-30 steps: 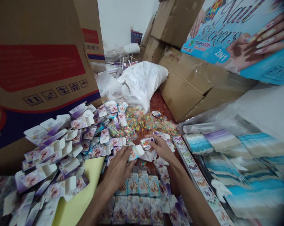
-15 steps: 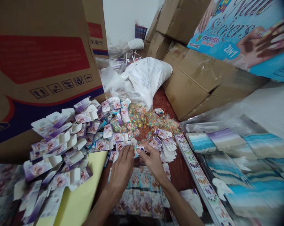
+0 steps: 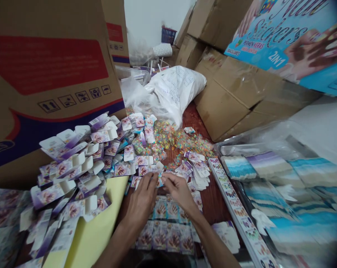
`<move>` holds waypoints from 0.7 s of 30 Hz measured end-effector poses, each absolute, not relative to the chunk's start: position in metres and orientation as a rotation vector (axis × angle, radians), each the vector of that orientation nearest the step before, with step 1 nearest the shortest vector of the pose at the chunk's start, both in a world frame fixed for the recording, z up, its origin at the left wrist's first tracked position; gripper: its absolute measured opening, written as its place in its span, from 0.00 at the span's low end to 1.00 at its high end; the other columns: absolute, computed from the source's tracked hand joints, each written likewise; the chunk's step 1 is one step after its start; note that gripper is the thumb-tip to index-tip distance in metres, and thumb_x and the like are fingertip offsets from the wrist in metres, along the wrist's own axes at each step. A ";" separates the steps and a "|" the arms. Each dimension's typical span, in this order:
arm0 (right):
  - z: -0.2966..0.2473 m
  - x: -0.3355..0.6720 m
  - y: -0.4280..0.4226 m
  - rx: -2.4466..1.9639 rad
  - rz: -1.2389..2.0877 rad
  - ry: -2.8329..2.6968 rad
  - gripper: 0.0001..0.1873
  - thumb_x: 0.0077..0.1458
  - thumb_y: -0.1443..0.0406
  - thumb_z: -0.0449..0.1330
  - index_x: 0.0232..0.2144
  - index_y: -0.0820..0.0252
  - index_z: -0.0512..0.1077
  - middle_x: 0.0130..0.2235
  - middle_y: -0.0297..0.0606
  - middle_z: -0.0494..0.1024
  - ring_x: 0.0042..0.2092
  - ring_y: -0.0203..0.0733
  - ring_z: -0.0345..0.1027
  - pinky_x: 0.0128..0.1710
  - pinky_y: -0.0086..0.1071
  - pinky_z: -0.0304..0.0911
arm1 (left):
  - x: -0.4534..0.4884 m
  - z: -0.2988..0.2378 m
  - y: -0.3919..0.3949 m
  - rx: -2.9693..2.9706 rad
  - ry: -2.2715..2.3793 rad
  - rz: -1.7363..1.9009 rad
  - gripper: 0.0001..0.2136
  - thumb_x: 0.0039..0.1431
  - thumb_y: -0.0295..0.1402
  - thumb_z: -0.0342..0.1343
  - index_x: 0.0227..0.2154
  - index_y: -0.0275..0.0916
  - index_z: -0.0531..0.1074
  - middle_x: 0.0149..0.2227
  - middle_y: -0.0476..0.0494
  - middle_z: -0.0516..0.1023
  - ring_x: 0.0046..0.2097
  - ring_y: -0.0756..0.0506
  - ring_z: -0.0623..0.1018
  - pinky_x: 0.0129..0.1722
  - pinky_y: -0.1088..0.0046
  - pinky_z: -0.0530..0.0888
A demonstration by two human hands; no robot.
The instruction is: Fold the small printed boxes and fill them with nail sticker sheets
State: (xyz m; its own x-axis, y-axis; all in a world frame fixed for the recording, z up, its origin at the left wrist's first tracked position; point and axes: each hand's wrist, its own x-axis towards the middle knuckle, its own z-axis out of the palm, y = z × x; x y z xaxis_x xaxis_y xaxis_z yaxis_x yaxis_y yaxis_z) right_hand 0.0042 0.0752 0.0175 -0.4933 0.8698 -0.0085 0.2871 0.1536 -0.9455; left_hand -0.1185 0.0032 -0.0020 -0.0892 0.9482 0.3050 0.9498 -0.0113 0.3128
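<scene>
My left hand (image 3: 140, 203) and my right hand (image 3: 179, 191) meet over the wooden tabletop, their fingertips pinching a small colourful nail-sticker packet (image 3: 160, 180) between them. Much of that packet is hidden by my fingers. Printed purple-and-white hanging cards lie in a loose heap (image 3: 73, 167) left of my left hand. A neat stack of similar cards (image 3: 198, 176) sits just right of my right hand. Rows of flat cards (image 3: 165, 227) lie below my wrists, and a spill of multicoloured tiny stickers (image 3: 171, 143) spreads beyond my fingers.
A long printed sticker strip (image 3: 235, 208) and plastic-wrapped blue-striped packs (image 3: 285, 190) lie to the right. A yellow sheet (image 3: 94, 219) is under the heap. Cardboard cartons (image 3: 235, 96), a white sack (image 3: 176, 89) and a blue Nail Stickers box (image 3: 285, 41) stand beyond.
My hands have come closer together around the small packet. The white card held earlier by my left hand no longer shows there. The view has shifted slightly.
</scene>
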 end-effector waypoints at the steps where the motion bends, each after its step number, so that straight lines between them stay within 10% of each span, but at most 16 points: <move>1: 0.020 0.003 0.072 -1.070 1.164 -1.984 0.13 0.56 0.64 0.50 0.38 0.56 0.74 0.34 0.37 0.76 0.35 0.40 0.70 0.37 0.34 0.67 | -0.118 -0.003 0.003 -2.085 -2.223 -0.720 0.18 0.61 0.29 0.41 0.54 0.38 0.59 0.51 0.35 0.68 0.52 0.41 0.70 0.47 0.63 0.72; 8: 0.021 -0.005 0.057 -0.970 0.354 -2.109 0.17 0.58 0.70 0.50 0.48 0.58 0.68 0.36 0.42 0.76 0.38 0.42 0.67 0.40 0.39 0.64 | -0.110 0.001 0.000 -1.963 -2.337 -0.966 0.19 0.60 0.31 0.43 0.55 0.37 0.58 0.52 0.34 0.66 0.52 0.40 0.69 0.46 0.62 0.71; 21: 0.017 0.007 0.037 -0.943 0.571 -1.838 0.15 0.55 0.69 0.55 0.45 0.54 0.70 0.41 0.41 0.75 0.45 0.42 0.69 0.45 0.39 0.67 | -0.106 0.015 -0.005 -1.924 -2.544 -1.720 0.20 0.55 0.35 0.51 0.51 0.43 0.61 0.50 0.41 0.67 0.50 0.44 0.70 0.47 0.64 0.72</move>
State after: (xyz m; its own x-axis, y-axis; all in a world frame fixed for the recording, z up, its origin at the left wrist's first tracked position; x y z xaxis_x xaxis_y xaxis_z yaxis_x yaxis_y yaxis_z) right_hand 0.0071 0.0372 0.0174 -0.2435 0.8056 0.5400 0.3574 0.5922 -0.7222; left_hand -0.1058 -0.0046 0.0154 -0.3545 0.9230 0.1499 0.4830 0.0435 0.8745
